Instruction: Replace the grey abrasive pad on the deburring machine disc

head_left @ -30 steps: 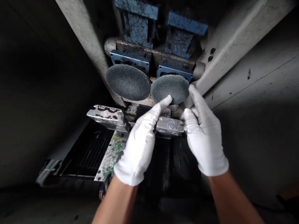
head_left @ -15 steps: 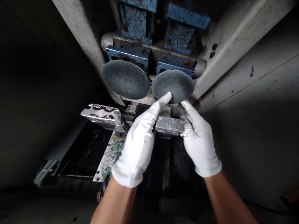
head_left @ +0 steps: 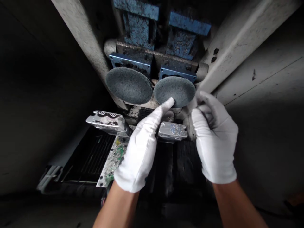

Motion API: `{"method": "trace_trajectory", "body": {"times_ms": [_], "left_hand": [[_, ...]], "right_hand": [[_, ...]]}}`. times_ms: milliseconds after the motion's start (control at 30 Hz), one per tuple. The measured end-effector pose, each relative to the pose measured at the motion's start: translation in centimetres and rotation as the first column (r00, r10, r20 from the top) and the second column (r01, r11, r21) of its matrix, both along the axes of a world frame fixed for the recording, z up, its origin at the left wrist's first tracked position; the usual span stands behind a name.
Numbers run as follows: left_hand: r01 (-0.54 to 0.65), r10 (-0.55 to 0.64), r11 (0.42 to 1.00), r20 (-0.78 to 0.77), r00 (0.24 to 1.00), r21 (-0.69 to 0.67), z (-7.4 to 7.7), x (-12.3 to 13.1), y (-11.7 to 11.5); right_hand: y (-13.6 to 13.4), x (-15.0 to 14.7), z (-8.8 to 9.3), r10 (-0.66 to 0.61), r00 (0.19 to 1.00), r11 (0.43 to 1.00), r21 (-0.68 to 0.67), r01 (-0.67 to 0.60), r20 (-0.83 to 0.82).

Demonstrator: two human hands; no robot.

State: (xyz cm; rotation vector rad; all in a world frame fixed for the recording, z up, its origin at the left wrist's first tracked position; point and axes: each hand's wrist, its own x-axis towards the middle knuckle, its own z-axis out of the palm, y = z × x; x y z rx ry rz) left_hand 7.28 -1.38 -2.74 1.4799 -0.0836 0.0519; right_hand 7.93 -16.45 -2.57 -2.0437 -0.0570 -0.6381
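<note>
Left beam: a pale, speckled concrete beam (head_left: 80, 34) slants down from the top, its lower end running in behind the left disc.

Left disc: a round grey-blue non-woven abrasive disc (head_left: 129, 85) sits just beside the right disc, nearly edge to edge, and overlaps the blue-painted steel bracket (head_left: 129, 61); what keeps it there is hidden.

Silver plate: a scuffed silver plate (head_left: 105, 123) lies below that disc, angled, above a black finned block (head_left: 91, 155).

Left hand: the white-gloved left hand (head_left: 139, 148) is not closed on anything. Its forefinger (head_left: 168, 103) stretches out alone, apparently so that only the tip meets the lower edge of the right disc.

Right disc: the right disc (head_left: 174, 91) matches its neighbour and is tilted slightly, with a small silver plate (head_left: 172, 130) below it.

Right hand: the white-gloved right hand (head_left: 215, 139) is narrow, its fingers curled inward just beside the right disc's lower right edge, with dark smudges on the fingertips (head_left: 204, 107). Whether they grip the disc, I cannot tell.

Right beam: a second pale concrete beam (head_left: 237, 47) slants up beyond the hand.
</note>
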Motion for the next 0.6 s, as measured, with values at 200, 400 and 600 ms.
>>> {"method": "trace_trajectory", "body": {"times_ms": [200, 400, 600], "left_hand": [[0.009, -0.008, 1.000, -0.035, 0.999, 0.027, 1.2, -0.1, 0.0], [-0.007, -0.011, 0.995, -0.188, 0.982, -0.098, 3.0, 0.1, 0.2], [-0.040, -0.018, 0.977, -0.268, 0.963, -0.210, 4.8, 1.6, 0.4]], "right_hand": [[0.5, 2.2, 1.8, -0.049, 0.998, 0.981, -0.185, 0.054, 0.032], [1.1, 3.3, 2.1, -0.108, 0.989, 0.986, -0.115, 0.120, 0.104], [1.6, 3.5, 2.3, 0.002, 0.990, 0.996, 0.087, -0.014, 0.142]]}}
